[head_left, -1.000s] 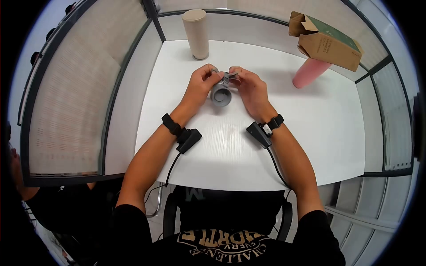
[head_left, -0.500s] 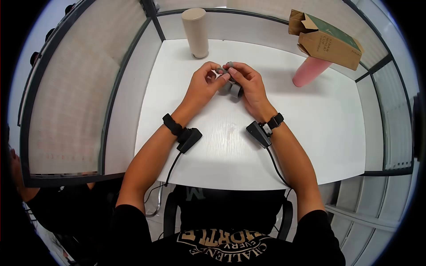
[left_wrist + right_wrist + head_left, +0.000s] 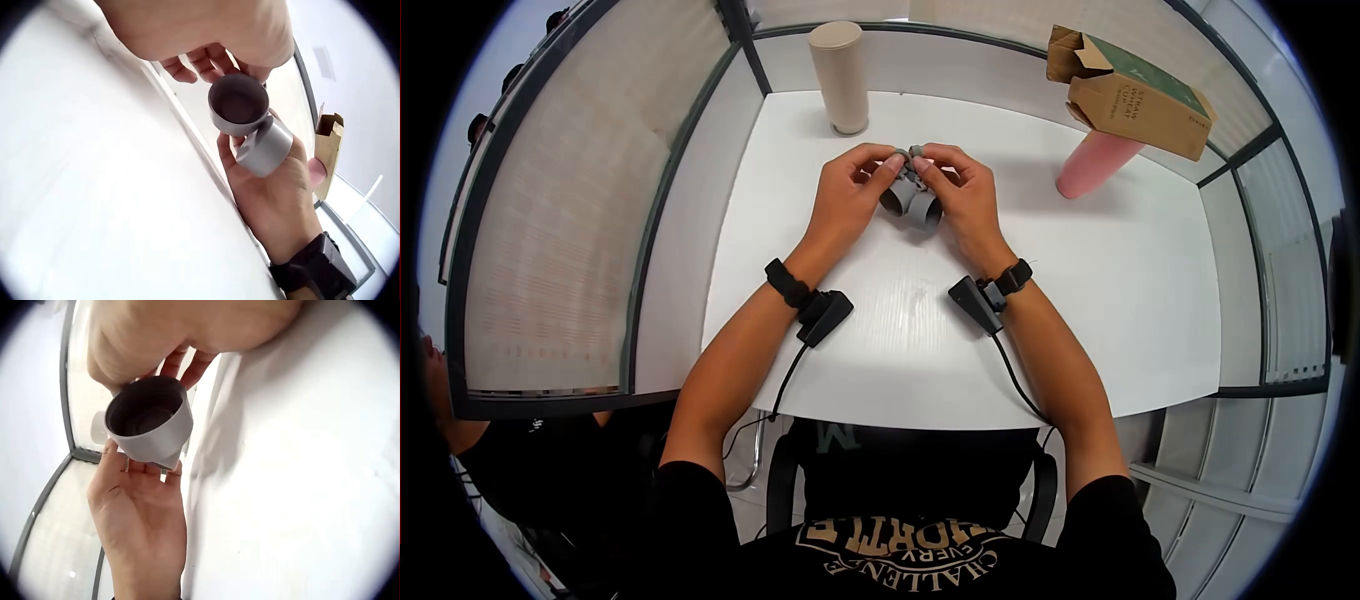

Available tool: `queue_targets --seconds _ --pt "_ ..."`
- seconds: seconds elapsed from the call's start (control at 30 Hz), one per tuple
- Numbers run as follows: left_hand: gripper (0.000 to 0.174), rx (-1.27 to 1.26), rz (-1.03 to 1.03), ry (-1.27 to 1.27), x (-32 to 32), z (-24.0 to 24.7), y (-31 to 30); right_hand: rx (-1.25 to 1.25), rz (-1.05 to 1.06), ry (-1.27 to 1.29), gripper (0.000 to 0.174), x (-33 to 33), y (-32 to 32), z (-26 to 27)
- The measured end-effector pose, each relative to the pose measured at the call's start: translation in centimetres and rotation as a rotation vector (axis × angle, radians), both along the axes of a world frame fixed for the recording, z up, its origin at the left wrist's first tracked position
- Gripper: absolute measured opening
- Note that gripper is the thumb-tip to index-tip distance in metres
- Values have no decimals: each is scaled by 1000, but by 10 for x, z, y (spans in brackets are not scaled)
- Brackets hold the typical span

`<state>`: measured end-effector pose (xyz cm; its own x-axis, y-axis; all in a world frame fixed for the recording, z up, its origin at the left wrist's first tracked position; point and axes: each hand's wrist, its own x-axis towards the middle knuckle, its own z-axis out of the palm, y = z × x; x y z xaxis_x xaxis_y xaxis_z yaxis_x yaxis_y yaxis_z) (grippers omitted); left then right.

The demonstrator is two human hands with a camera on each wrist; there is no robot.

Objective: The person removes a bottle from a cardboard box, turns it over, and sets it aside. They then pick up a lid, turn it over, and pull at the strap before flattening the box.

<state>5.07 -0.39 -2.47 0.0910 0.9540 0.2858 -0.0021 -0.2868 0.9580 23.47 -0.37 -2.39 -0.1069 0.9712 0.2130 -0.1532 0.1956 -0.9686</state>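
Two grey cup-shaped pieces, like bottle lids, hang side by side between my hands above the white table. The left piece shows its hollow inside; the right piece is tilted against it. At the upper end of the left one, my left hand pinches with thumb and forefinger. My right hand grips the other piece's small upper part likewise. Close up in the left wrist view, the round dark opening sits beside the second piece's smooth wall. Fingers hide where the two pieces meet.
A beige tumbler stands at the back left of the table. At the back right, a pink tumbler stands partly behind an opened cardboard box. Low partition walls enclose the table; another person sits beyond the left one.
The grey pieces have turned between my fingers: one opening faced me earlier, then the pieces were mostly hidden, and now both show side by side. Both hands have stayed in nearly the same place.
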Motion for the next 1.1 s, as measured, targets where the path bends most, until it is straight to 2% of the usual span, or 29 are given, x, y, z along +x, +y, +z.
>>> queue_targets --seconds 0.07,0.17,0.23,0.4,0.53,0.63,0.73,0.83,0.93,1.0,1.1 --pt "22 68 56 49 0 0 1 106 -59 -24 28 -2 3 -5" --pt "19 153 139 109 2 4 -1 28 -34 -74 27 -3 -1 0" --pt "17 147 205 152 2 10 -4 139 -56 -225 26 -6 -3 4" --pt "16 136 163 119 1 8 -4 217 -130 -346 24 -4 2 -4" --pt "15 124 153 119 3 7 0 227 -92 -260 21 -5 0 -4" --pt "20 -28 98 97 2 10 -2 157 -28 -184 21 -4 -1 -3" --pt "26 -116 0 -56 -3 2 3 100 30 -163 23 -3 2 -6" --pt "27 -125 -32 -86 -5 -1 6 33 88 -125 26 0 -3 1" --pt "20 -143 -1 -96 -2 0 7 -7 100 -79 28 -1 -5 5" --pt "19 -104 38 -19 -4 3 3 -73 135 -39 29 2 -5 5" --pt "20 31 76 82 1 9 -4 100 40 -46 31 -2 5 -9"
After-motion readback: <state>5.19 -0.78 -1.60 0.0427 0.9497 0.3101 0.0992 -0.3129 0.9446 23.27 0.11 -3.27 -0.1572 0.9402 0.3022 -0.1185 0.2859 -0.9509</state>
